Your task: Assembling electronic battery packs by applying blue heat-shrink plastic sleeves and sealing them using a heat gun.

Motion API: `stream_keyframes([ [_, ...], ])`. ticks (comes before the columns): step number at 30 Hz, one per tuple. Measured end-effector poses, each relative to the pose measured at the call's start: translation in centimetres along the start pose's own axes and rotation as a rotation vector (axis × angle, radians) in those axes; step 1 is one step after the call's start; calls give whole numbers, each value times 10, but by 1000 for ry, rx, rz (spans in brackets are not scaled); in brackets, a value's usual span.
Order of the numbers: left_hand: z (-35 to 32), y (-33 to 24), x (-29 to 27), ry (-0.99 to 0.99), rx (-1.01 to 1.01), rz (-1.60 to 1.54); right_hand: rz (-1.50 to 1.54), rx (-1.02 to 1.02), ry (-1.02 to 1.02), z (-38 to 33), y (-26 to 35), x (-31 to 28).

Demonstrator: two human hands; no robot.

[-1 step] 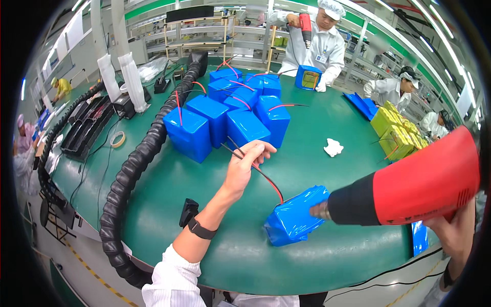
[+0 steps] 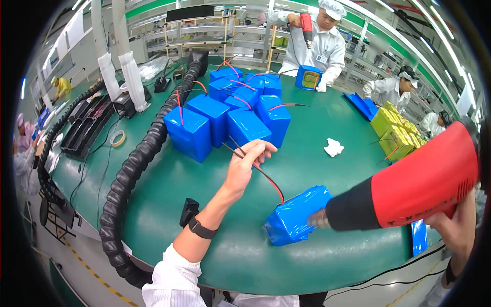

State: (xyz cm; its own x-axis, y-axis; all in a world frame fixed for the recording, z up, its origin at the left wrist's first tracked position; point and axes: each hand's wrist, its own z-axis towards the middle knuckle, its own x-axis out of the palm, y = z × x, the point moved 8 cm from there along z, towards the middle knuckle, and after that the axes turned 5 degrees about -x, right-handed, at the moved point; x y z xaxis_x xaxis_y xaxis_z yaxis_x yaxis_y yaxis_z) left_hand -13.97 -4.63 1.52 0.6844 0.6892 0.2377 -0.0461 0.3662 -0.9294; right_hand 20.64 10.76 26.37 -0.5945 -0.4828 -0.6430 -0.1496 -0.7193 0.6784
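My left hand (image 2: 249, 161) is closed on a red and black wire pair (image 2: 272, 180), pinched between thumb and fingers. The wires run down to a blue-wrapped battery pack (image 2: 294, 217) lying on the green table, its film wrinkled and loose at the ends. A red heat gun (image 2: 419, 176) with a black front is in my right hand (image 2: 455, 225), which grips its handle at the right edge. The metal nozzle points left at the pack's right side; whether it touches the film I cannot tell.
Several finished-looking blue packs (image 2: 189, 134) with wires stand beyond my left hand. A black ribbed hose (image 2: 130, 187) curves along the left. White crumpled material (image 2: 334, 148) and yellow-green packs (image 2: 394, 138) lie rightward. Across the table (image 2: 204, 261), a co-worker (image 2: 327, 46) holds another heat gun.
The heat gun has tilted slightly, its nozzle a little lower and further left. My left hand and the pack have barely moved.
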Motion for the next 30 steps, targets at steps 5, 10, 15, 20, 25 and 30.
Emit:
stream_keyframes([
  [5,1,0,-3,-3,-5,-14,-113,-75,31,14,16,5],
  [10,3,0,0,25,18,-46,-355,6,-9,19,7,-24],
  [15,5,1,-1,26,34,-63,-451,19,84,20,19,-21],
  [20,5,-1,3,28,32,-69,-356,-34,151,20,47,-11],
  [25,4,2,-4,12,30,-72,-566,-205,307,33,79,12],
  [30,6,0,1,11,31,-71,-574,-227,309,34,86,13],
])
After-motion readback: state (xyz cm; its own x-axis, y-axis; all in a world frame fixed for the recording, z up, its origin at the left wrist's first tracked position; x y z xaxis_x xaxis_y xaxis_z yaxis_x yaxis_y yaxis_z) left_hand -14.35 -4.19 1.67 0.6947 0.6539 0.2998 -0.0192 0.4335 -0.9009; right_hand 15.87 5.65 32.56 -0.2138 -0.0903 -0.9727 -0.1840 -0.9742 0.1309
